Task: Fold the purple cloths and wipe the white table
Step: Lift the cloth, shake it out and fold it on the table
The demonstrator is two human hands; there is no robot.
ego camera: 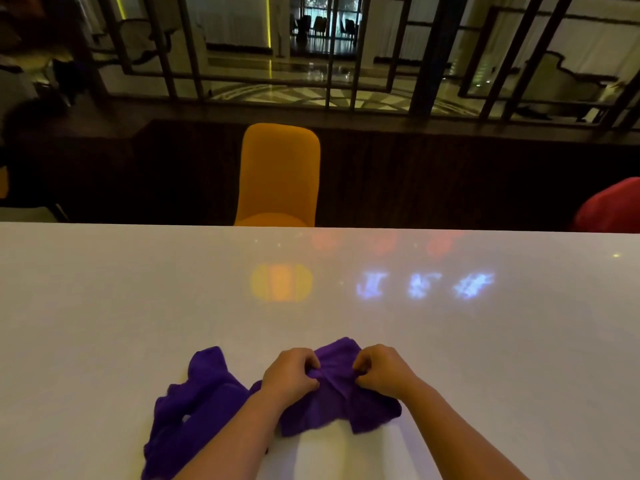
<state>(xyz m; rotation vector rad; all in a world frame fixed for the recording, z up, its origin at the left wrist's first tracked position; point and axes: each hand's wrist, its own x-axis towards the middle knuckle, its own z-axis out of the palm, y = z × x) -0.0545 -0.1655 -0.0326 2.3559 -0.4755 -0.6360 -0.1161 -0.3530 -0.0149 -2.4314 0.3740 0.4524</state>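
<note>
A crumpled purple cloth (337, 393) lies on the white table (450, 341) near its front edge. My left hand (291, 374) pinches the cloth's left side and my right hand (381, 370) pinches its right side, both with fingers closed on the fabric. A second purple cloth (194, 403) lies bunched to the left, partly under my left forearm, stretching down to the bottom of the view.
An orange chair (280, 174) stands at the table's far edge, centre. Something red (609, 206) shows past the far right edge. Behind is a dark low wall and a metal lattice screen. Coloured light reflections lie on the tabletop.
</note>
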